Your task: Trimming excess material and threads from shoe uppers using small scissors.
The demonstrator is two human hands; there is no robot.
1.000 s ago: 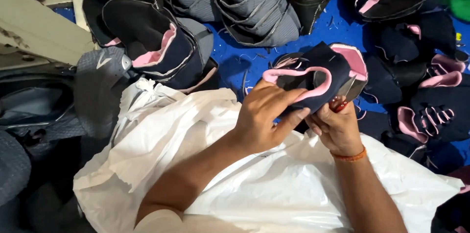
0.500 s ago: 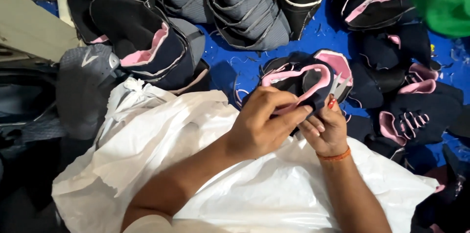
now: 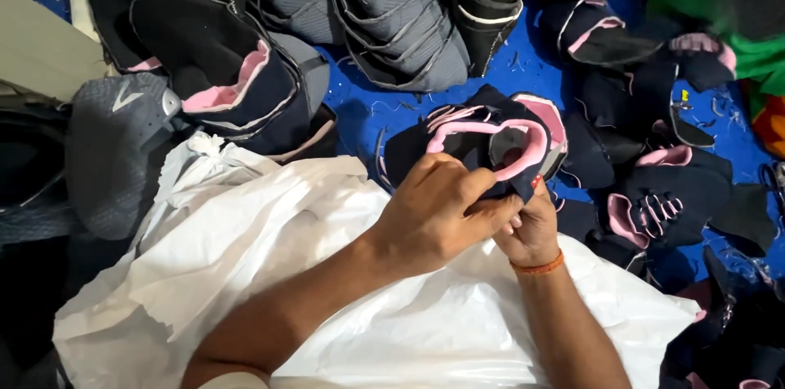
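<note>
Across the blue surface (image 3: pixel 368 111) lie dark shoe uppers (image 3: pixel 392 13) and thread scraps.

The left hand (image 3: pixel 437 217) covers the near edge of the black-and-pink shoe upper (image 3: pixel 491 139) and most of the right hand (image 3: pixel 531 233). Whatever the right hand's grip encloses cannot be determined. The white plastic sheet (image 3: pixel 270 274) conceals the person's lap. The green object (image 3: pixel 719 4) at the worktop's far right corner is blurred and cropped.

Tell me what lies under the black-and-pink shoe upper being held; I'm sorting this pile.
Under the shoe upper, blue surface shows. The left hand and right hand hide its near edge.
</note>
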